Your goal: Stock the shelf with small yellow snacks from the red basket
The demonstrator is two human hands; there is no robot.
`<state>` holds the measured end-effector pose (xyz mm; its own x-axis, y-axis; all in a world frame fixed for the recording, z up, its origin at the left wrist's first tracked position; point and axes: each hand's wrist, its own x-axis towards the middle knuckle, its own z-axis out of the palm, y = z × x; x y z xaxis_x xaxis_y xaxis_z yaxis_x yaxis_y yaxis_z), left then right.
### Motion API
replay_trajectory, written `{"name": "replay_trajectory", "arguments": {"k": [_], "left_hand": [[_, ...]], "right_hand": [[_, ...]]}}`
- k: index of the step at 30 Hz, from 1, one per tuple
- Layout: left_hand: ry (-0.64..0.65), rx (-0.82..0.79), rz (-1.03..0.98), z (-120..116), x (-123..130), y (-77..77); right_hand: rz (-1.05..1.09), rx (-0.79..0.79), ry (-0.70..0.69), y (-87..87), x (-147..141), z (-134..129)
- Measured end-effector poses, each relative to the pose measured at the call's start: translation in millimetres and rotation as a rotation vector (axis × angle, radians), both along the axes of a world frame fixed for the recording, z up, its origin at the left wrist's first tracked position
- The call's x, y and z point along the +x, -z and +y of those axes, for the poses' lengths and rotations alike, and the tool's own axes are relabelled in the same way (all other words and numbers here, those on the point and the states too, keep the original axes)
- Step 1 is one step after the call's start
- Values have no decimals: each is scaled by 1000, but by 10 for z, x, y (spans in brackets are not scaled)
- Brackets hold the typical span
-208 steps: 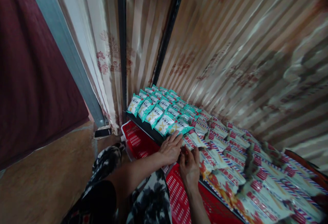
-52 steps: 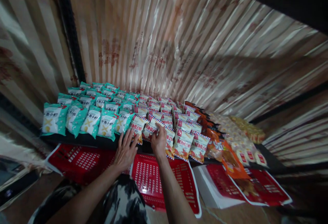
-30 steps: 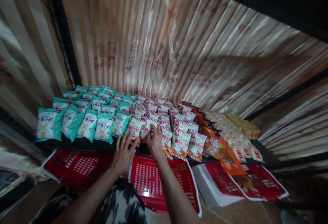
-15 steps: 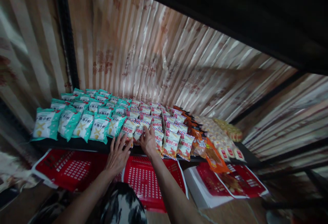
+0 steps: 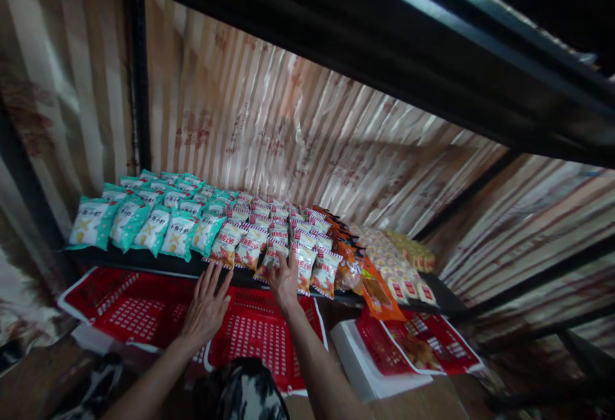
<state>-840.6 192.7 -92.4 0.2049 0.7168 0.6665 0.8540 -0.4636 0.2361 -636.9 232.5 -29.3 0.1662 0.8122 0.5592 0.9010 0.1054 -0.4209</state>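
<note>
Rows of white snack bags (image 5: 248, 247) with red print and striped edges stand on a black shelf (image 5: 158, 262). My right hand (image 5: 284, 282) touches the lower front of one front-row snack bag (image 5: 275, 255), its thumb and forefinger apart. Some of that bag is hidden behind the fingers. Just below the shelf edge, my left hand (image 5: 207, 308) has its fingers stretched out and holds nothing. It is nearest to the leftmost white bag (image 5: 225, 244). Teal-and-white snack bags (image 5: 180, 234) fill the shelf's left side.
Orange packets (image 5: 382, 292) and small clear-wrapped items (image 5: 379, 247) line the shelf's right side. Red baskets (image 5: 262, 337) sit below, with a white box (image 5: 353, 359) to their right. A dark upper shelf (image 5: 307, 42) crosses overhead, and striped sheeting (image 5: 269, 125) hangs behind.
My right hand has moved rightward along the front row, from one white bag to the neighbouring one. My left hand has lowered slightly away from the bags. The view has shifted.
</note>
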Motion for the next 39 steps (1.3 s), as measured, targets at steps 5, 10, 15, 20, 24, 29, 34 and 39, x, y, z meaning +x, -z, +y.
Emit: {"name": "replay_trajectory", "arguments": {"k": [5,10,15,20,24,29,34,39], "left_hand": [[55,15,35,-291,156,171],[138,-27,-8,-429,314,25],[144,-208,-161,-257,599,-184],[41,-393,-288,-88,907,-428],[5,-489,-258,28,1083,-658],[-46,-531,-224,242,1254,-769],[-130,-576,-158,419,1401,-772],[-151,-617,-109,454,1436,-814]], "right_hand": [[79,-13,-113,100,164,-143],[170,-51,-168,114,181,-276],[230,-115,-160,-29,160,-395],[252,-148,-166,-155,185,-485],[235,-167,-189,-220,232,-531],[234,-157,-216,-255,408,-616],[273,-155,-217,-128,580,-643],[273,-166,-254,-74,578,-536]]}}
